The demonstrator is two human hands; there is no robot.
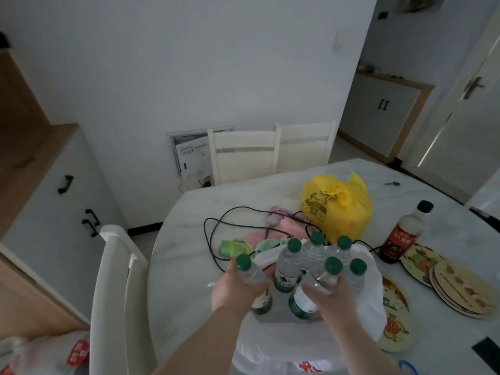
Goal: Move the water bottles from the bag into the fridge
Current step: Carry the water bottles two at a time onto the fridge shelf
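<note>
Lifting bottles [288,262] out of the bag [372,299] seemed the step: left hand [235,289] clamped one bottle [244,263], right hand [323,293] another [333,266], both likely needing a carry to the unseen fridge next.

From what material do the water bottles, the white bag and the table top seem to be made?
Water bottles: clear, glossy plastic, probably; one sees through the bodies. White bag: thin plastic film, soft folds, slightly translucent. Table top: pale, smooth, faintly veined, like marble or an imitation; which, I cannot tell.
</note>
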